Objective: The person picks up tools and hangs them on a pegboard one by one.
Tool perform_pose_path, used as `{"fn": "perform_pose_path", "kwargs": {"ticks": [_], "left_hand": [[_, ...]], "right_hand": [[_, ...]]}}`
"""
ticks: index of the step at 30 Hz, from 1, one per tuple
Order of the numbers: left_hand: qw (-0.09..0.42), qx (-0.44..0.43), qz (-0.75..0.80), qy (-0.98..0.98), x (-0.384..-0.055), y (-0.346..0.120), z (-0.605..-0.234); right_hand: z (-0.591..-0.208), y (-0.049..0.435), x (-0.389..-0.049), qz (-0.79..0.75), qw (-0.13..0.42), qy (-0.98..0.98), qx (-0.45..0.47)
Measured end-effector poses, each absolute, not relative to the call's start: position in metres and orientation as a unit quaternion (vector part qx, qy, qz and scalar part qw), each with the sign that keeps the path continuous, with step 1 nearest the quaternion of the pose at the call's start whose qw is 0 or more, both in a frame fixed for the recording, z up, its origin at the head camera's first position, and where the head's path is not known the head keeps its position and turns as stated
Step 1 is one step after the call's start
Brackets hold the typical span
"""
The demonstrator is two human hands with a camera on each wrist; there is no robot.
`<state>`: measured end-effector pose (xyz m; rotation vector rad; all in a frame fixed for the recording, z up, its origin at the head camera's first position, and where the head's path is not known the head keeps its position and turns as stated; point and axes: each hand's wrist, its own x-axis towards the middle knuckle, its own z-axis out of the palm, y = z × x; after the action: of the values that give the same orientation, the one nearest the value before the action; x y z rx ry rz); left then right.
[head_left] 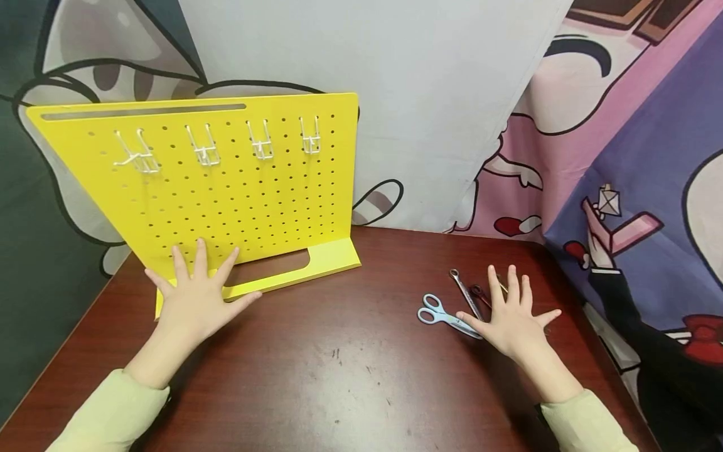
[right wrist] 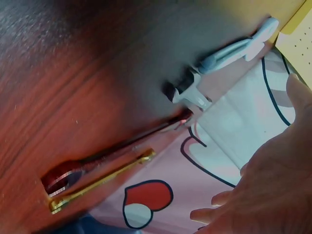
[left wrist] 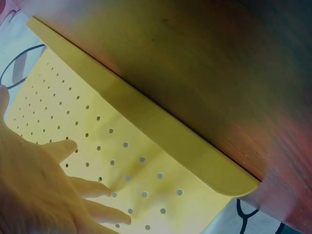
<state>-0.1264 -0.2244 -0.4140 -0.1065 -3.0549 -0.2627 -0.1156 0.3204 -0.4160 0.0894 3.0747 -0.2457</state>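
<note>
My left hand [head_left: 194, 304] is spread wide in front of the lower left part of a yellow pegboard [head_left: 346, 188], holding nothing. White wire hooks [head_left: 206, 155] hang in a row along the board's upper part. Over the right side of the table, my right hand [head_left: 516, 328] also has its fingers fanned out and holds nothing. Light blue scissors [head_left: 445, 316] lie just left of it. A silver wrench [head_left: 466, 294], a dark red wrench [right wrist: 122, 139] and a gold wrench [right wrist: 102, 181] lie about the right hand, partly hidden by it in the head view.
The pegboard stands on its yellow base [head_left: 333, 254] at the back left of a dark reddish-brown wooden table [head_left: 316, 376]. Behind the table and along its right side hangs cloth [head_left: 384, 75] printed with cartoon figures.
</note>
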Motion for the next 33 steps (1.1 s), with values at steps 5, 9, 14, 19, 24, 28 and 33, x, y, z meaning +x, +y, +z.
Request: {"fn": "perform_pose_path", "kwargs": {"ticks": [5,9,14,19,24,28,33], "left_hand": [[0.031,-0.037,-0.088,-0.995,-0.129,-0.224,-0.413],[0.036,-0.04,-0.088,-0.995,-0.13,-0.225,-0.413],[0.078,-0.05,-0.087,-0.992,-0.127,-0.231,-0.416],[0.152,-0.066,-0.093,-0.982,-0.122,-0.243,-0.416],[0.23,-0.08,-0.098,-0.965,-0.117,-0.261,-0.417],[0.296,-0.085,-0.115,-0.944,-0.115,-0.275,-0.417],[0.355,-0.056,-0.138,-0.923,-0.116,-0.289,-0.408]], "right_hand": [[-0.418,0.321,-0.118,-0.082,0.027,0.996,0.034],[-0.418,0.319,-0.121,-0.081,0.015,0.996,0.034],[-0.417,0.309,-0.126,-0.095,-0.029,0.995,0.012],[-0.416,0.291,-0.134,-0.125,-0.103,0.986,-0.033],[-0.413,0.274,-0.146,-0.174,-0.179,0.965,-0.083],[-0.409,0.259,-0.158,-0.201,-0.209,0.951,-0.108],[-0.404,0.237,-0.176,-0.24,-0.227,0.935,-0.126]]}}
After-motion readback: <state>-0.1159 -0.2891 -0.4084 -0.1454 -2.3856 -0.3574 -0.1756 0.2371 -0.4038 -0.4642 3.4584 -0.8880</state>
